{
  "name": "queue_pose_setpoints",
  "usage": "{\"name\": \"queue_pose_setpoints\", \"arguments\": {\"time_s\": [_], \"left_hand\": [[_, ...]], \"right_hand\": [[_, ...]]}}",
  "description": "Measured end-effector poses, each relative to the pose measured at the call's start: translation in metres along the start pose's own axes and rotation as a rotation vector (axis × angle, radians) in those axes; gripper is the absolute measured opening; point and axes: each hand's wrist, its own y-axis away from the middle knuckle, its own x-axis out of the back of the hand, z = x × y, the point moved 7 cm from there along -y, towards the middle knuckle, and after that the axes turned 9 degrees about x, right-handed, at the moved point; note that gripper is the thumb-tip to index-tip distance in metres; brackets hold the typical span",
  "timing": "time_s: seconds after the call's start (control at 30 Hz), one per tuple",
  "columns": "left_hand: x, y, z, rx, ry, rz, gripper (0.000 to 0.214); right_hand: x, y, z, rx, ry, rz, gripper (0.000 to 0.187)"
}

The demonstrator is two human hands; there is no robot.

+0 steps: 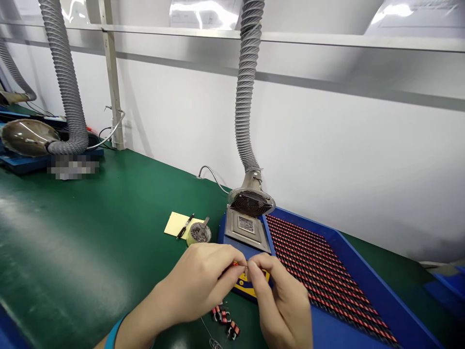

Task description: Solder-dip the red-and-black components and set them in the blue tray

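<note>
My left hand (205, 276) and my right hand (279, 300) meet fingertip to fingertip, both closed in a pinch. A tiny thin piece shows between the tips; its kind is too small to tell, and the fingers cover most of it. Just beyond them stands a blue solder pot (248, 231) with a square metal top and a yellow front panel partly behind my fingers. Several small red-and-black coil parts (225, 317) lie on the green table below my hands, with a thin tangled wire (214, 343) beside them.
A blue tray (348, 242) full of rowed red-and-black parts stands at the right. A fume hood (252, 201) hangs on a grey hose over the pot. To its left are a small tub of grey matter (199, 233), a pen (185, 226) and a yellow notepad (175, 223).
</note>
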Motion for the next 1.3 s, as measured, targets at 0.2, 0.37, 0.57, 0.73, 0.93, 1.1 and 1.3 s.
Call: {"name": "queue_pose_setpoints", "arguments": {"time_s": [0.2,0.37,0.57,0.73,0.93,1.1,1.3], "left_hand": [[0.005,0.003,0.007,-0.112,-0.056,0.096,0.018],[0.007,0.004,0.004,-0.049,0.012,0.081,0.017],[0.003,0.005,0.018,-0.265,-0.286,0.167,0.028],[0.008,0.005,0.009,-0.089,-0.022,0.132,0.018],[0.007,0.004,0.006,-0.051,0.015,0.103,0.016],[0.001,0.007,0.020,-0.265,-0.283,0.189,0.026],[0.008,0.004,0.007,-0.032,0.056,0.139,0.016]], "right_hand": [[0.005,0.003,0.012,-0.103,-0.369,0.116,0.024],[0.009,0.001,-0.019,0.206,-0.009,0.079,0.028],[-0.010,0.005,0.013,-0.234,-0.313,-0.012,0.034],[0.003,0.003,0.008,-0.067,-0.419,0.132,0.017],[0.005,0.005,-0.015,0.203,0.006,0.120,0.021],[-0.013,0.005,0.016,-0.238,-0.424,0.019,0.039],[0.008,0.000,-0.001,0.002,-0.327,0.244,0.014]]}}
